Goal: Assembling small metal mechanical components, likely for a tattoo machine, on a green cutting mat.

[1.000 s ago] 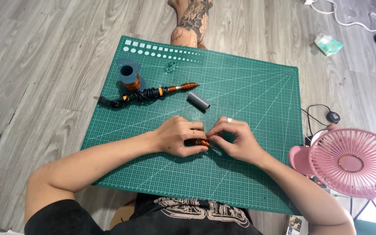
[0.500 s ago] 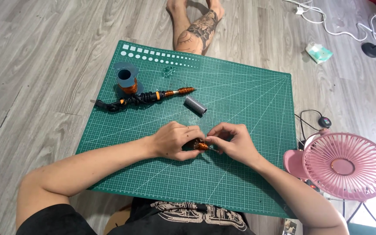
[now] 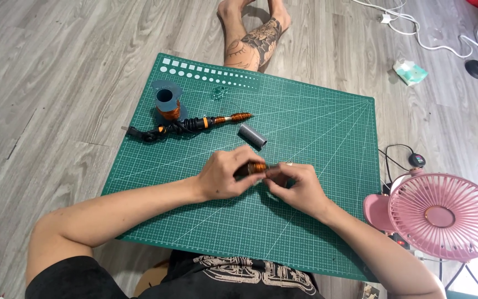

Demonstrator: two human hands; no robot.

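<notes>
Over the middle of a green cutting mat (image 3: 316, 133), my left hand (image 3: 225, 174) grips a small dark rod wound with copper wire (image 3: 254, 168). My right hand (image 3: 297, 185) pinches the rod's right end, fingers closed on it. Behind the hands lies a short grey tube (image 3: 252, 135). Farther back, a long tool wrapped in black cord and copper wire (image 3: 189, 124) lies on the mat. Beside it stands a blue spool of copper wire (image 3: 167, 103).
A pink desk fan (image 3: 443, 213) stands off the mat's right edge, with a black cable and small plug (image 3: 416, 160) behind it. Another person's tattooed leg (image 3: 253, 39) rests at the mat's far edge. White cables (image 3: 421, 27) and a green packet (image 3: 410, 72) lie on the wooden floor.
The hands stay together on the wound rod, turning it slightly. The camera has tilted, so the mat and objects sit lower in view.
</notes>
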